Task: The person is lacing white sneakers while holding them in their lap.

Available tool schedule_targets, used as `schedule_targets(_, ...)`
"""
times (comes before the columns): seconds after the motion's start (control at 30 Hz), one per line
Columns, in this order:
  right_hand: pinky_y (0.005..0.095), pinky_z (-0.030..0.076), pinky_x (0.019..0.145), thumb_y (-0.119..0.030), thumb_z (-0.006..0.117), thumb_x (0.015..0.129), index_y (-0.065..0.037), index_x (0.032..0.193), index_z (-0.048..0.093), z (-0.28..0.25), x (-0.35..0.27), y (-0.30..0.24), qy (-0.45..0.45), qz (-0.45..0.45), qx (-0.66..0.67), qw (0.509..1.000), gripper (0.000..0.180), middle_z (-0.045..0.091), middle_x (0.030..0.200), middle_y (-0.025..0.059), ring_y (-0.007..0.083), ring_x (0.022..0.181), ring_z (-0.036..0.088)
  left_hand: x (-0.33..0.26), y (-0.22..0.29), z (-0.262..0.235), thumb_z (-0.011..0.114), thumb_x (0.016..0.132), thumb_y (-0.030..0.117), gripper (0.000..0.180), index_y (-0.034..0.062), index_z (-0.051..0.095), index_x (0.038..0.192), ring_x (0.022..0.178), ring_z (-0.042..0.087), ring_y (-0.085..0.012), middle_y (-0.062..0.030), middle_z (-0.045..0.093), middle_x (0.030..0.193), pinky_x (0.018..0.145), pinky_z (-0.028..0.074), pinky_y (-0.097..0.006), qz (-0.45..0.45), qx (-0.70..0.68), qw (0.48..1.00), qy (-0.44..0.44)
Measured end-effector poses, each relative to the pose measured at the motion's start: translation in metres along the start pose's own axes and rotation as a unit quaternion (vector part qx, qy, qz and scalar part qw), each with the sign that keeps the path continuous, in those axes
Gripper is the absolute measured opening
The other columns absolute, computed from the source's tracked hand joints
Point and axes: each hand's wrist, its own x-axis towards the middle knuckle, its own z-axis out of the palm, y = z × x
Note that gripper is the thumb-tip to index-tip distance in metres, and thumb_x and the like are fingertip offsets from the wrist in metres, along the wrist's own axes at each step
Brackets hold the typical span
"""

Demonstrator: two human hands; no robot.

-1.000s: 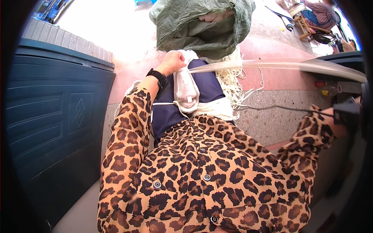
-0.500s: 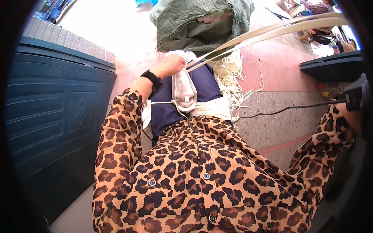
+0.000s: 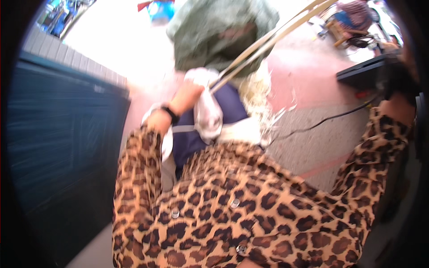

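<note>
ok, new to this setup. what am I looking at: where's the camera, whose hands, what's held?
No robot here: it's a person in leopard-print sleeves, working bare-handed. The view comes from the left of two fisheye cameras on their head, looking down, so straight edges bend near the rim.

The left hand, a black band on its wrist, grips the far end of a pale pink-white fabric shoe lying on a navy-clothed lap. Two flat cream strips run from there up and right, out of the picture. The right hand is raised at the right edge, too dark and blurred to tell what it holds.

Beyond the knees sits a grey-green woven sack; loose cream strands lie right of the lap.
</note>
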Motion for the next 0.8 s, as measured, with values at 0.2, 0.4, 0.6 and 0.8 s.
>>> schedule_targets(0.2,0.0284,0.042,0.079,-0.019,0.039,0.092,-0.003,0.101,0.051,-0.022,0.01,-0.017,-0.038,-0.064,0.019,0.997,0.022,0.056,0.079,0.0061,0.0136,0.079,0.055,-0.022,0.024,-0.012,0.052,0.079,0.012,0.016,0.0002,0.062,0.084,0.067,0.059,-0.0297,-0.0195,0.06,0.074,0.062,0.047,-0.037,-0.086,-0.18,0.978,-0.061)
schedule_targets(0.4,0.0327,0.045,0.078,-0.025,0.045,0.091,-0.002,0.108,0.05,0.001,0.02,-0.023,-0.082,-0.052,0.17,0.981,0.03,0.062,0.081,0.0087,0.0176,0.08,0.06,0.018,0.103,-0.104,0.061,0.08,0.012,0.023,-0.0008,0.06,0.099,0.082,0.054,-0.0081,-0.0018,0.061,0.09,0.076,0.044,-0.023,-0.077,-0.502,0.855,-0.108)
schedule_targets(0.6,0.0285,0.044,0.075,-0.019,0.046,0.09,-0.004,0.109,0.049,-0.019,0.003,-0.017,0.088,-0.073,0.126,0.985,0.024,0.055,0.075,0.0008,0.0127,0.071,0.054,0.029,0.09,-0.155,0.043,0.09,0.016,0.019,0.0038,0.054,0.08,0.077,0.053,-0.0136,-0.0072,0.058,0.085,0.074,0.043,-0.025,-0.047,-0.58,0.811,0.06)
schedule_targets(0.8,0.0268,0.045,0.076,-0.013,0.051,0.086,-0.002,0.079,0.054,-0.285,-0.1,0.119,0.208,0.146,0.136,0.958,0.013,0.055,0.071,0.0042,0.0133,0.069,0.051,-0.139,-0.05,-0.226,0.041,0.092,0.016,0.023,0.0129,0.039,0.069,0.044,0.023,-0.005,0.005,0.025,0.053,0.041,0.02,-0.022,-0.299,-0.635,0.583,0.41)
